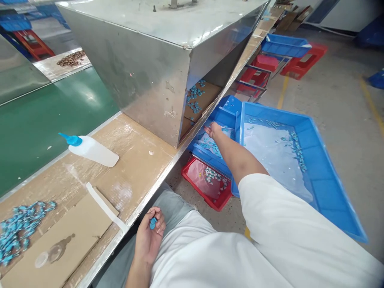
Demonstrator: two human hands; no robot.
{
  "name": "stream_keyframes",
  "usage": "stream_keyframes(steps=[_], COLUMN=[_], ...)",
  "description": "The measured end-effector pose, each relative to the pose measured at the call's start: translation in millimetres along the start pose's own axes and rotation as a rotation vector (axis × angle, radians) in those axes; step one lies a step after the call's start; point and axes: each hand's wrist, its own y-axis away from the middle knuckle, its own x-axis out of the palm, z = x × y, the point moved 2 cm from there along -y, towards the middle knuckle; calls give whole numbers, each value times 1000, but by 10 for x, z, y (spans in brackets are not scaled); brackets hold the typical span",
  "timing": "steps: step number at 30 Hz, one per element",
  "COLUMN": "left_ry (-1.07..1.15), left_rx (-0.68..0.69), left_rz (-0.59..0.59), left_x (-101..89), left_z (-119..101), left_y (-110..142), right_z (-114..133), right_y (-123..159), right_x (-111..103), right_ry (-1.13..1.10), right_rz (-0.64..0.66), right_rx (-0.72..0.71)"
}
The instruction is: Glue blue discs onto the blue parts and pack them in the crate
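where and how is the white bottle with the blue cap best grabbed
Probably around the middle of the white bottle, coming from above and closing across its width: it lies on its side, longer than it is wide, with its body on the brown tabletop and the blue cap pointing toward the green surface.

The person wears a white T-shirt (204, 256), its cloth loose and softly creased across the front. The right sleeve (288, 212) is short and wide, its hem ending near the elbow and leaving the right forearm (237, 154) uncovered. The left forearm (140, 264) is bare too. Below the shirt come greyish trousers (177, 205) with a faint green tint, wrinkled at the thigh. The left hand (151, 234) and right hand (214, 130) are bare, fingers included.
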Motion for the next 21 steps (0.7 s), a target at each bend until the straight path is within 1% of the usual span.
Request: stream_keyframes(steps=[3, 6, 8, 9, 11, 12, 13, 14, 15, 16, 19, 21], left_ry=[21, 42, 68, 86, 127, 145, 158, 166, 169, 168, 165, 159], left_rx=[-3, -8, -10, -9, -1, 8, 21, 37, 61, 83, 174, 218], left_rz=[-26, -55, -38, -18, 34, 64, 91, 118, 145, 172, 215, 242], left_x=[40, 80, 111, 129, 173, 201, 232, 268, 308, 350, 472, 535], left_z=[-8, -45, -81, -100, -136, -153, -170, -188, -208, -228, -303, -344], left_y=[-27, -48, -53, -52, -42, -33, -21, -7, 8, 26, 91, 147], right_z=[77, 211, 336, 403, 517, 556, 578, 581, 576, 548, 354, 122], right_y=[86, 327, 613, 802, 1266, 1530, 1800, 2070, 2329, 2571, 3165, 3441], right_x=[21, 49, 46, 28, -60, -128, -203, -273, -355, -421, -542, -562], right_ry=[-42, -108, -144, -156, -161, -155, -124, -53, -5, 98, 429, 628], right_rz=[-83, -100, -51, 0, 116, 187, 286, 436, 535, 669, 1085, 1356], right_rx=[-43, -156, -278, -375, -589, -688, -759, -791, -838, -855, -936, -991])
